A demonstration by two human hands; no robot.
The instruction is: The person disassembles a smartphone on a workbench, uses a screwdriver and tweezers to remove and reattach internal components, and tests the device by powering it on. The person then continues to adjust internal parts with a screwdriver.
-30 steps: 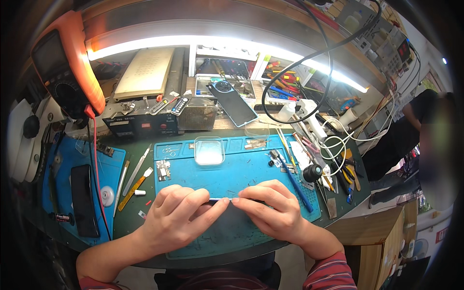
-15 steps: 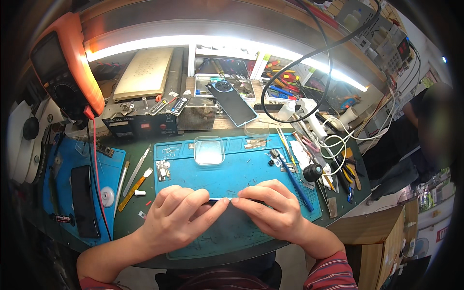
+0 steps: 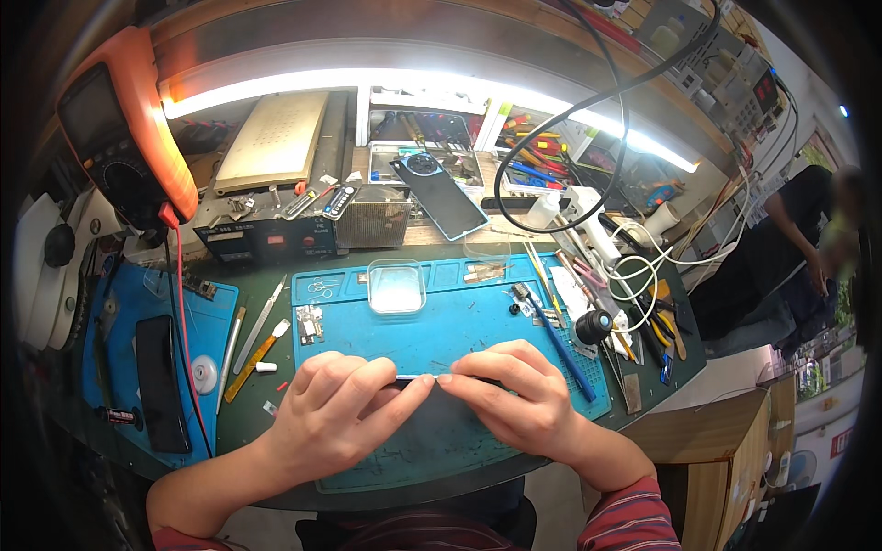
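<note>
My left hand [image 3: 338, 415] and my right hand [image 3: 516, 395] are both closed, fingertips nearly meeting above the blue work mat [image 3: 367, 344]. Between them they grip a thin, flat, dark piece [image 3: 413, 377] with a pale edge. It is seen edge-on and mostly covered by my fingers, so its exact kind does not show. Beyond my hands stands a clear square plastic box [image 3: 397, 286]. Small metal parts [image 3: 310, 324] lie on the mat's left side. A blue-handled brush [image 3: 560, 349] rests along the right side of the mat.
An orange multimeter [image 3: 129, 124] stands at the far left, its red lead hanging down past a dark phone [image 3: 163, 384]. Another phone [image 3: 441, 196] leans at the back. Pliers [image 3: 660, 329] and cables crowd the right. A person [image 3: 772, 257] stands beyond the bench's right side.
My hands and the thin piece have barely moved. The person at the right has shifted, and an arm and hand now show more clearly there.
</note>
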